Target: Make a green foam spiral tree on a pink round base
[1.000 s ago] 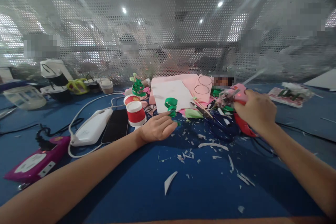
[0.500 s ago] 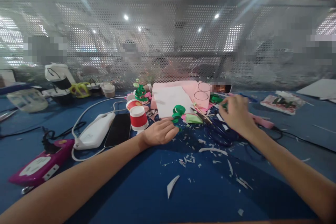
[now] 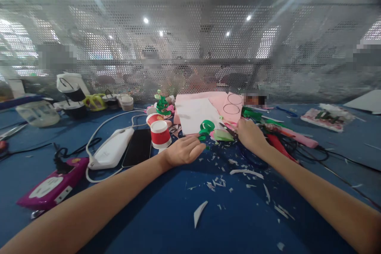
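Observation:
My left hand (image 3: 186, 151) is closed in a pinch on a curled green paper strip (image 3: 207, 126), whose loops rise past the fingertips in front of a white sheet. My right hand (image 3: 252, 134) is closed low over the clutter to the right, beside the dark blades of a pair of scissors (image 3: 228, 130) and a thin pink piece. What its fingers grip, if anything, is hidden. A light green paper piece (image 3: 223, 135) lies between the two hands. The white sheet (image 3: 196, 113) rests on pink paper (image 3: 224, 101) with two drawn circles.
Left of my left hand stand red-and-white paper cups (image 3: 161, 137), a black phone (image 3: 138, 149), a white power bank (image 3: 111, 151) and a purple power strip (image 3: 55, 184). A small green paper tree (image 3: 162, 105) stands behind. Right lies a pink glue gun (image 3: 302, 139). Paper scraps litter the blue table.
My right hand has moved left and down, from above the green pieces to beside the scissors blades. My left hand stays on the green strip. The view has shifted slightly.

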The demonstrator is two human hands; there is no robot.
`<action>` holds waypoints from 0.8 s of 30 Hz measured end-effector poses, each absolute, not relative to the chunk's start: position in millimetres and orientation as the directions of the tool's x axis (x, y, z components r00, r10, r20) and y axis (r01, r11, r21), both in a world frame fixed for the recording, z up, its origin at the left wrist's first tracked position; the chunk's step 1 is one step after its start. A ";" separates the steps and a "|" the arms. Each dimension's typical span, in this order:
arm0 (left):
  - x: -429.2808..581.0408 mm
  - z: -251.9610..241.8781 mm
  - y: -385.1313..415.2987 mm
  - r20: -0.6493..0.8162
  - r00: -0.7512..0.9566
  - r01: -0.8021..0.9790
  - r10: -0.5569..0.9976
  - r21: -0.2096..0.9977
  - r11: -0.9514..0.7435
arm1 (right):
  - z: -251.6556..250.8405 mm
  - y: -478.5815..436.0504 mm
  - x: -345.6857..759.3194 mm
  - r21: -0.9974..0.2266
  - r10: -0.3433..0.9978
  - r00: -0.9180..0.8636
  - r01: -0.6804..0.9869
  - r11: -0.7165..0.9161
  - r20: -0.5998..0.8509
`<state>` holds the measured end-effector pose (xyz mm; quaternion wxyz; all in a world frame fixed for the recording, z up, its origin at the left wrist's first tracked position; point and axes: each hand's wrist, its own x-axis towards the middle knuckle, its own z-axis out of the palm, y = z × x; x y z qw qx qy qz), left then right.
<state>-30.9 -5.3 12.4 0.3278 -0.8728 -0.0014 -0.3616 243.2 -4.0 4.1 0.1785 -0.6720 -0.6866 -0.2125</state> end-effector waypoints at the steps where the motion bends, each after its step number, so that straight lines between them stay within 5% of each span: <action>1: -31.3 12.1 -5.1 0.649 0.734 0.253 -0.201 -0.536 -0.805 | 7.3 -6.2 245.2 -0.010 0.822 0.006 1.000 -0.001 0.570; 5: -32.1 6.9 -1.7 0.731 0.678 0.329 -0.084 -0.403 -0.854 | 20.2 -16.8 243.3 -0.427 0.760 0.092 0.867 0.256 0.643; 8: -32.0 2.7 0.7 0.786 0.619 0.388 0.000 -0.305 -0.870 | 24.2 -24.6 233.1 -0.579 0.781 -0.028 0.654 0.486 0.624; 17: -32.4 2.6 0.2 0.782 0.617 0.393 0.093 -0.204 -0.897 | 16.1 -22.1 236.5 -0.574 0.841 -0.061 0.704 0.418 0.538; 24: -33.4 -2.7 6.9 0.734 0.652 0.445 0.189 -0.170 -0.879 | 18.4 -23.1 239.3 -0.479 0.833 -0.271 0.715 0.510 0.483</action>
